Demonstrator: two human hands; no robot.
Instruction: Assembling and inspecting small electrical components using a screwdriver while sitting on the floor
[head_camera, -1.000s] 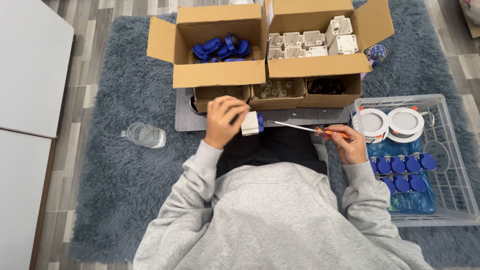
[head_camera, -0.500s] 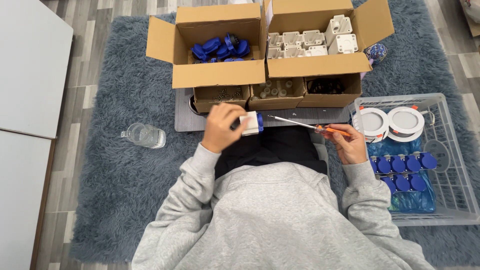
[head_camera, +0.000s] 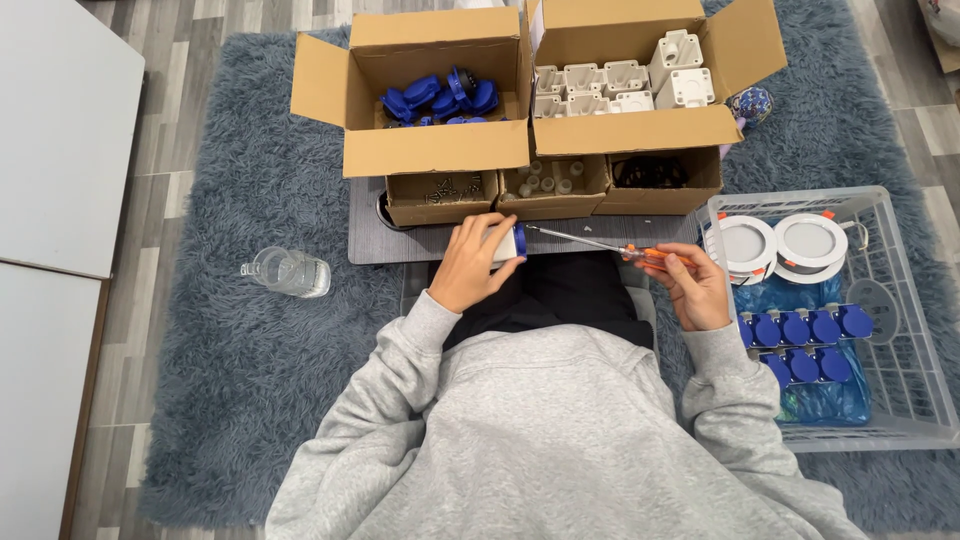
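a small white housing with a blue cap (head_camera: 508, 243) is clasped in the left hand (head_camera: 470, 265), held just above the near edge of the grey board (head_camera: 400, 240) and in front of the lap. a screwdriver with an orange handle (head_camera: 600, 245) is gripped in the right hand (head_camera: 690, 285), its thin shaft laid almost level and its tip brought to the blue end of the housing. compared with a second ago, the housing has been turned in the left hand so that less of it shows behind the fingers, and the shaft has been lowered and lined up with it; the tip appears now to be seated at the cap, so the fastening is judged to be in hand rather than merely approached.

beyond the board, blue caps are held in the left open carton (head_camera: 435, 100) and white housings in the right open carton (head_camera: 625, 85). below them, small metal parts, pale plugs and dark rings are kept in three low boxes (head_camera: 550, 185). to the right, two round white lamps (head_camera: 775, 245) and rows of finished blue-capped units (head_camera: 800, 330) are stored in a wire-sided crate (head_camera: 900, 300). a clear bottle (head_camera: 288, 272) is left lying on the shaggy rug (head_camera: 230, 380).
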